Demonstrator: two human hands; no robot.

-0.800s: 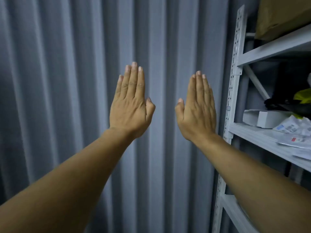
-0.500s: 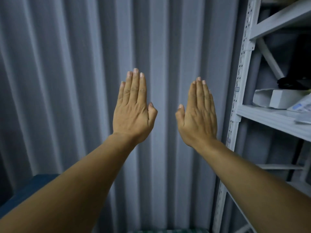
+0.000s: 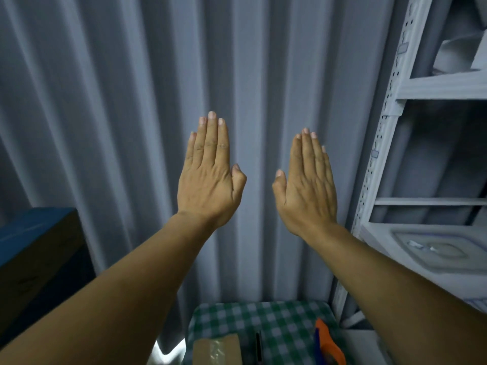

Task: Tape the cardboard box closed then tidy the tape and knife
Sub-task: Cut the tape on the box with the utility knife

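My left hand (image 3: 209, 175) and my right hand (image 3: 307, 185) are held up flat in front of a grey corrugated wall, fingers straight and together, backs toward me, both holding nothing. Far below them, at the bottom edge, a brown cardboard box (image 3: 217, 350) with clear tape on its top peeks in on a green checked table (image 3: 263, 316). A thin black knife (image 3: 258, 347) lies right of the box. An orange and blue tape dispenser (image 3: 328, 345) sits at the table's right side, partly cut off by the frame.
A white metal shelving rack (image 3: 379, 138) stands on the right, with a clear lidded container (image 3: 434, 248) on a lower shelf. A dark blue-topped box (image 3: 34, 248) sits at the left. The grey corrugated wall (image 3: 118, 101) closes off the back.
The view has tilted downward: the table with the box, knife and tape dispenser has come into sight at the bottom. Both hands keep the same raised, flat pose.
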